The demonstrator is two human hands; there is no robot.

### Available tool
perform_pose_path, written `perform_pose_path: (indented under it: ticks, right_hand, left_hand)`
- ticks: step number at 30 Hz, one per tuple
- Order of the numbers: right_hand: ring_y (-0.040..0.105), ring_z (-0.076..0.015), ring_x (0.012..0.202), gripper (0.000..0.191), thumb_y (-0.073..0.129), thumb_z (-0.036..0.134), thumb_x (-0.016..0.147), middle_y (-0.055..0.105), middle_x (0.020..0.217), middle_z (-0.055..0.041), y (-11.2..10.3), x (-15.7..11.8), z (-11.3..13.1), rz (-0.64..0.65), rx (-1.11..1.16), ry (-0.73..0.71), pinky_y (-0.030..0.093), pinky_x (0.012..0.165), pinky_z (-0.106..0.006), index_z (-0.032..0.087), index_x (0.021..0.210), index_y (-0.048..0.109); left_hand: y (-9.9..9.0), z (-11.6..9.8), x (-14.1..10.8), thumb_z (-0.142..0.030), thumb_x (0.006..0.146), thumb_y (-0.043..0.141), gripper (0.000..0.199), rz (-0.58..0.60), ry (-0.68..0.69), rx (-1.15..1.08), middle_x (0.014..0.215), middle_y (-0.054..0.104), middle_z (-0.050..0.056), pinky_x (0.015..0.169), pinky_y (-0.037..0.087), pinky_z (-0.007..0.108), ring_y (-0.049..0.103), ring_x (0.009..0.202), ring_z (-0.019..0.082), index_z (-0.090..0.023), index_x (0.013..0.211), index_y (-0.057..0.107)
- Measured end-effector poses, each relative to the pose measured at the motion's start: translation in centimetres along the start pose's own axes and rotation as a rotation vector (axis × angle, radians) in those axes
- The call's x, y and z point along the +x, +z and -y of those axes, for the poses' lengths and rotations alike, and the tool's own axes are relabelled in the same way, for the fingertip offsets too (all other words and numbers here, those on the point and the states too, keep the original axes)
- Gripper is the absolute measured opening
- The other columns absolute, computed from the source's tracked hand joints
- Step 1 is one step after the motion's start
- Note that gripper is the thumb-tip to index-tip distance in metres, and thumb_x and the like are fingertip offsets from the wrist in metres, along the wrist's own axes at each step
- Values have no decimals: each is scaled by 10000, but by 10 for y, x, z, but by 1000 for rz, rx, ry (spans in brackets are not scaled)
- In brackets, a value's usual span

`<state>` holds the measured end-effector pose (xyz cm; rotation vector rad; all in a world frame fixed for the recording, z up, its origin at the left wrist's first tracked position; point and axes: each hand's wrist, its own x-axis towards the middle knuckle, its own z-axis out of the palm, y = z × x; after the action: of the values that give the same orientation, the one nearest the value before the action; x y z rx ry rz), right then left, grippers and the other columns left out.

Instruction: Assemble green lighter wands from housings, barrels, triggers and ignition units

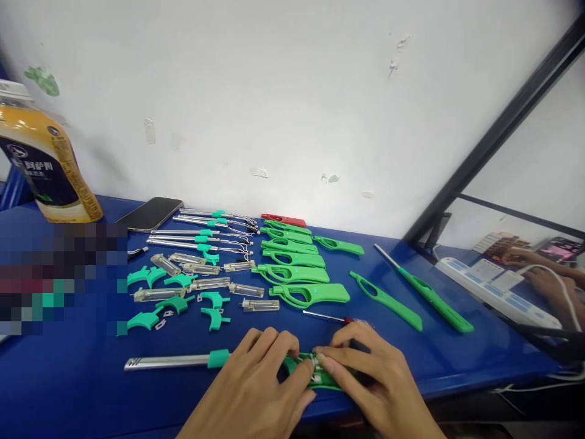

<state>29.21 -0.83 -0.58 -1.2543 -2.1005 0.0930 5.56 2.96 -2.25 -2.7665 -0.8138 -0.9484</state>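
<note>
At the front of the table lies a partly assembled long-nosed lighter. Its metal tube [169, 363] points left, and a teal collar [218, 358] sits at the tube's base. My left hand [258, 387] is closed over the open green handle shell [326, 385], thumb pressed near its middle. From the other side, my right hand [375, 369] grips the shell, its thumb and fingertips pinched at small parts inside. My fingers hide most of those parts. Just behind my right hand is a screwdriver [324, 316], its handle partly covered.
Behind are green handle shells [315, 294], a red shell [283, 220], metal tubes with wires [183, 239], clear fuel tanks [159, 294] and teal triggers [144, 320]. A lighter [434, 299] lies right. Farther out are a phone [153, 213], bottle [46, 164], power strip [493, 292] and another person's hand [553, 286].
</note>
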Motion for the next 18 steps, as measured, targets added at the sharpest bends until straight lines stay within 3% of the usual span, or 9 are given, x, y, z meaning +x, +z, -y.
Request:
perform_pose_path:
  ticks: [7,15,18]
  right_hand:
    - [719,-150,844,180,693,249,1048,743,953,0,0,0,0,-9,-8,-6,570,763,-259,296,1136,843]
    - [742,-139,806,179,679,280,1067,766,934,20,2,0,-1,-25,-53,-56,570,892,-311,302,1157,832]
    - [772,-157,858,214,652,340,1084,812,1012,16,-5,-2,-4,-53,-122,-109,574,919,-325,321,1236,802]
  left_hand:
    - [3,0,-1,-175,1064,496,187,-11,20,3,1043,693,47,757,517,404,668,846,235,-239,1099,667]
    - [3,-3,1,-195,1114,398,288,-79,43,37,998,691,62,750,519,396,675,848,236,-221,1076,683]
    - [2,-3,1,-196,1124,372,324,-105,44,38,982,685,67,752,516,388,671,842,230,-218,1073,691]
